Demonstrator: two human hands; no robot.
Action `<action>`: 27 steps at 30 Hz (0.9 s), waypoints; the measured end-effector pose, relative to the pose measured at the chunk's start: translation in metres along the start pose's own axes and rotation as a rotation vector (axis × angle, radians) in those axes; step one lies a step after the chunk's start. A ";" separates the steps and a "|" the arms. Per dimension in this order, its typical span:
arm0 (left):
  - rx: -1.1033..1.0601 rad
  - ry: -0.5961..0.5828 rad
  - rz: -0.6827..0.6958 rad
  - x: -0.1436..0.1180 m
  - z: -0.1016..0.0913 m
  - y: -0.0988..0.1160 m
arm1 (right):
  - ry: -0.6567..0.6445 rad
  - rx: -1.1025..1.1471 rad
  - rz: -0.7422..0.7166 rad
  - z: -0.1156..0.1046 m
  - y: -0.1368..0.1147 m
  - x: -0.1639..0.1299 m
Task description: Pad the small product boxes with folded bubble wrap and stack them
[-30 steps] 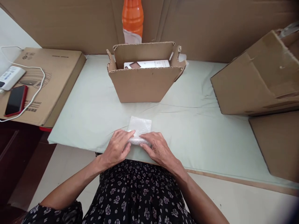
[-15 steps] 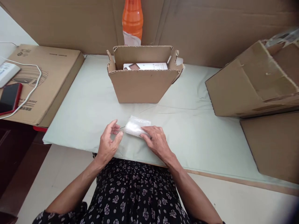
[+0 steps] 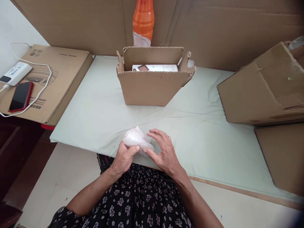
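- Bubble-wrap bundle (image 3: 137,141), a small whitish roll of something wrapped in clear plastic, sits at the near edge of the counter (image 3: 99,110), right in front of the person and raised a little off the pale green cover.
- Left hand (image 3: 123,157) has it from below and from the left: the fingers (image 3: 133,149) are curled up around the near side of the bundle, grasping it.
- Right hand (image 3: 163,152) is at the bundle's right end; its thumb touches the wrap, while the other fingers are spread out and loose above it, not closed on anything.
- Beyond the hands, well apart from them, an open cardboard box (image 3: 152,83) stands upright in the middle of the counter, its flaps sticking out at the sides, with a flat white carton (image 3: 155,67) lying inside.
- Behind that box an orange bottle (image 3: 143,19) stands against a wall of big cardboard sheets.
- To the right a larger cardboard box (image 3: 261,88) lies tipped on its side, and another brown carton (image 3: 282,155) lies below it at the counter's right end.
- To the left, a flat printed carton (image 3: 54,72) rests beside the counter; on it lie a phone in a red case (image 3: 21,96) and a white power bank (image 3: 15,73) with a white cable looping around them.
- From where I stand, the person's lap in a dark flowered dress (image 3: 133,202) shows under both forearms.
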State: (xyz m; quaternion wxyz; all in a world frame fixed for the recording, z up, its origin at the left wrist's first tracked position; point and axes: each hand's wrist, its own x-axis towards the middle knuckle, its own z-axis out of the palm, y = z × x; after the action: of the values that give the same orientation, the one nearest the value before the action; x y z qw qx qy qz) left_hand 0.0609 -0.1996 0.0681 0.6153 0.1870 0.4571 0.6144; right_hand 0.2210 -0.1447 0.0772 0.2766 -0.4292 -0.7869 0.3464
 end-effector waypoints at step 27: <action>0.073 -0.130 0.121 0.015 0.014 0.020 | -0.112 0.844 0.286 0.007 0.001 0.006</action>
State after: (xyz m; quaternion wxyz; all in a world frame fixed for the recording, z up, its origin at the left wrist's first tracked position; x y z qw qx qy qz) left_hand 0.0581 -0.1770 0.0860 0.5982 0.2762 0.4264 0.6197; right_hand 0.2130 -0.1413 0.0731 0.3338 -0.3641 -0.5232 0.6944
